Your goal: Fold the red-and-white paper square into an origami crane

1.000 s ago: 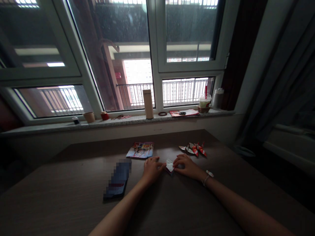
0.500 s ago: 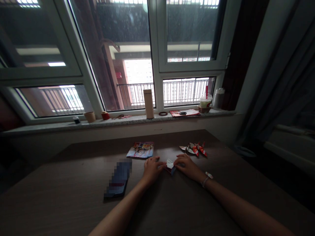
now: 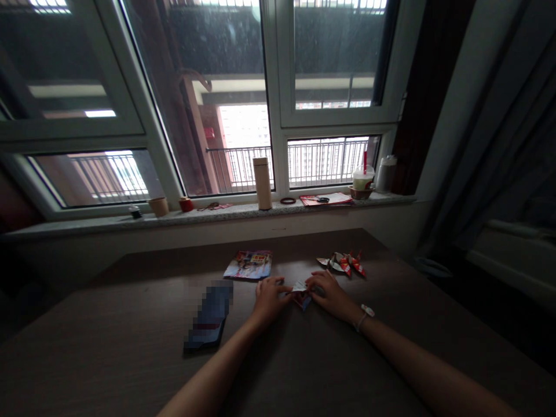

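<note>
A small folded piece of paper (image 3: 300, 291), white with red and blue print, lies on the dark wooden table (image 3: 130, 347) between my hands. My left hand (image 3: 268, 300) pinches its left edge with curled fingers. From the other side my right hand (image 3: 329, 293) grips it, fingers bent over the paper. A bracelet sits on my right wrist. Several finished folded paper figures (image 3: 343, 262) lie just beyond my right hand. A stack of colourful printed paper sheets (image 3: 249, 264) rests just beyond my left hand.
A dark phone (image 3: 209, 315) lies left of my left arm. On the window sill (image 3: 87, 223) stand a tall flask (image 3: 262, 183), a drink cup with a straw (image 3: 362, 178), small cups, scissors on red paper and a hair band. A curtain hangs at right.
Both hands have shifted slightly away from me and closed in on the paper; the paper's white flap now sits lower and flatter between my fingers.
</note>
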`<control>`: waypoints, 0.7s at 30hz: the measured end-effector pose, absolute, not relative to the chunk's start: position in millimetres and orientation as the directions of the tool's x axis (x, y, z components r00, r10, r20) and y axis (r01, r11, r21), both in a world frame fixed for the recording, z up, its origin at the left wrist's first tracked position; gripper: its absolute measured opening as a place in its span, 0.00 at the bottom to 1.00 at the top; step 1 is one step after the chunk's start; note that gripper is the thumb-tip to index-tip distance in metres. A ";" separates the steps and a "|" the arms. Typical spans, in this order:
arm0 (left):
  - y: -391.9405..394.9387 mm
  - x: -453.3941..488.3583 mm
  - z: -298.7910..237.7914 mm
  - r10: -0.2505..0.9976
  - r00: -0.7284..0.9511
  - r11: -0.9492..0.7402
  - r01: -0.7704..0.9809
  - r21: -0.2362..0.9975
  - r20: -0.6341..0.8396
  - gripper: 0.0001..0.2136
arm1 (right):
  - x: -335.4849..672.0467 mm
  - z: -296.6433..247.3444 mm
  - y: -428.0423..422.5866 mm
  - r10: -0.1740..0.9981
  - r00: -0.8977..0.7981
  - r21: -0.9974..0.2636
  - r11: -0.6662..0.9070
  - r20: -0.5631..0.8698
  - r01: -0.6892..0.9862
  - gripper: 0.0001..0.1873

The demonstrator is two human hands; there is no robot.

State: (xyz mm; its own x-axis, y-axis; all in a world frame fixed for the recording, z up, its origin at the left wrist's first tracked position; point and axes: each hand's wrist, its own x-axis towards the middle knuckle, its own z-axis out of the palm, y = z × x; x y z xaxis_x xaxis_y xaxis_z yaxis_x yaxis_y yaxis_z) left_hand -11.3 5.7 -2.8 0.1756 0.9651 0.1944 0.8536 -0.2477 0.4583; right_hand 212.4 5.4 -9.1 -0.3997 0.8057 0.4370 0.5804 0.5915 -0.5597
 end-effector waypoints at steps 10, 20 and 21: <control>6.5 -10.3 -3.3 0.956 0.167 -0.270 0.822 0.501 0.241 0.08 | 207.4 -3.1 3.9 0.864 -0.342 -0.583 0.503 0.370 0.638 0.07; 6.9 -11.2 -3.4 0.955 0.196 -0.284 0.819 0.498 0.221 0.08 | 204.1 -2.4 4.2 0.849 -0.306 -0.564 0.518 0.431 0.643 0.03; 7.2 -11.2 -3.9 0.955 0.199 -0.285 0.820 0.497 0.220 0.08 | 203.9 -2.2 4.2 0.847 -0.308 -0.562 0.520 0.433 0.643 0.03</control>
